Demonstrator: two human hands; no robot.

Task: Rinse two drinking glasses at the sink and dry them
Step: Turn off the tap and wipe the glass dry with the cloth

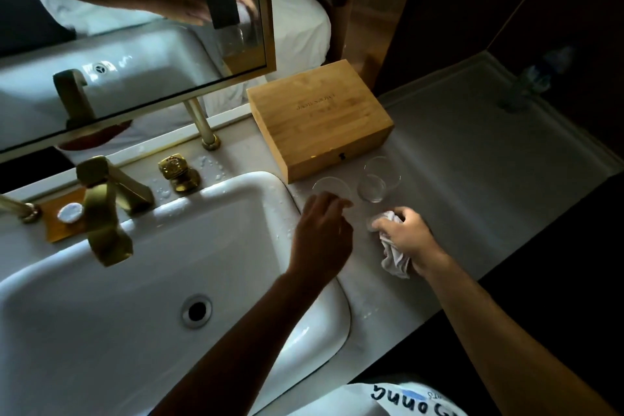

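The right hand grips a crumpled white cloth on the grey counter; the left hand, fingers loosely curled and holding nothing, hides part of the near glass. Beyond, the second clear glass stands upright before a wooden box, both rims faint.

- The scene is dim, with deep shadow filling the far right corner beyond the bench.
- Soft light falls from the upper left, brightest on the white sink rim and basin.
- The left hand and its forearm are in dark shadow; the right hand is better lit.
- Small highlights glint on the brass tap.
- Wide-angle bending curves the bench's edges.
- The bottle at the far right edge is blurred.
- The two glasses are faint, low-contrast outlines.
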